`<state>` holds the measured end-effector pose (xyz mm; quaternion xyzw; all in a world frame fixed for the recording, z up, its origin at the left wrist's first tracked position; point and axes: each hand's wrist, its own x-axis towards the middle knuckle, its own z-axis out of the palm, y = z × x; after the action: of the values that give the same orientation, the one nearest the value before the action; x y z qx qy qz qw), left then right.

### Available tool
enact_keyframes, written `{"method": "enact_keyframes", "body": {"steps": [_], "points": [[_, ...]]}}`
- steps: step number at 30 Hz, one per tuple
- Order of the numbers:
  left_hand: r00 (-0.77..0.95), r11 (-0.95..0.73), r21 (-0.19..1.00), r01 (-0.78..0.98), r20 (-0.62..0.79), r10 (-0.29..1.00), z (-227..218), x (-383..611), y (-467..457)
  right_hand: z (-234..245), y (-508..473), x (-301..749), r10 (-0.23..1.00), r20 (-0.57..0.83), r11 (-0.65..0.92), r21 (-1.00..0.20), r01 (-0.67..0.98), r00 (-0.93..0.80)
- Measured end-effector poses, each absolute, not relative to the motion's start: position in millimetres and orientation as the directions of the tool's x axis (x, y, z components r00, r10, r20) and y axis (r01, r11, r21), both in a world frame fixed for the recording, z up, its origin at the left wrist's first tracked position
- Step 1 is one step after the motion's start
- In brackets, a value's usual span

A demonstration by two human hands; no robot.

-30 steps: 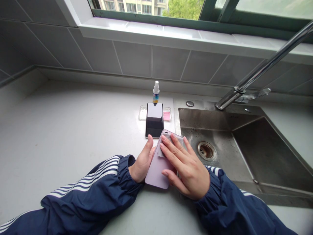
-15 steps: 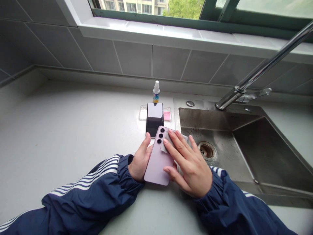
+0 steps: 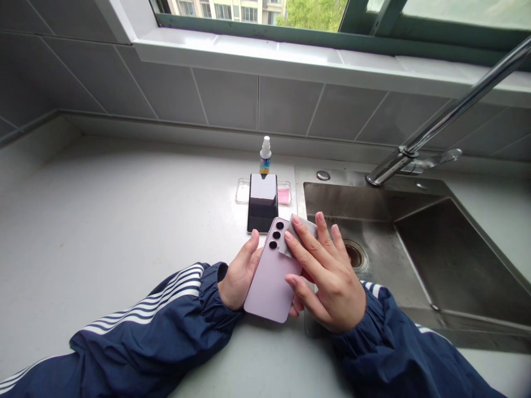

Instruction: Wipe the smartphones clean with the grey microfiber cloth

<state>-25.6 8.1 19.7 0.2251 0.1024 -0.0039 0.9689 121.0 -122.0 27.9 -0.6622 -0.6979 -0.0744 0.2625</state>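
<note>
A pale purple smartphone (image 3: 269,284) lies back side up in my left hand (image 3: 239,276), with three black camera lenses along its upper left. My left thumb is beside the phone's left edge, and fingertips show at its lower right. Spread out over the phone's upper right, my right hand (image 3: 327,271) presses a small grey cloth (image 3: 306,224) with jagged edges flat under its fingers. Just beyond, a second phone (image 3: 263,204) with a dark, reflecting screen rests face up across a clear phone case (image 3: 243,190); part of the case is hidden beneath it.
A small spray bottle (image 3: 265,156) with a white cap stands behind the second phone. A pink slip (image 3: 283,196) lies by the clear case. To the right are a steel sink (image 3: 440,249) and a chrome faucet (image 3: 456,113). White countertop (image 3: 136,221) extends left.
My right hand and the cloth have shifted right toward the phone's upper right edge. The purple phone has moved slightly right and down.
</note>
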Motion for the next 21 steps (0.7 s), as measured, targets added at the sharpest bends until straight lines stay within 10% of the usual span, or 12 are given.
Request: {"method": "enact_keyframes", "body": {"steps": [21], "points": [[0.909,0.925,0.362,-0.112,-0.339,0.243,24,-20,12,27,-126,104,0.824,0.480,0.478,-0.303,0.824,-0.302]]}}
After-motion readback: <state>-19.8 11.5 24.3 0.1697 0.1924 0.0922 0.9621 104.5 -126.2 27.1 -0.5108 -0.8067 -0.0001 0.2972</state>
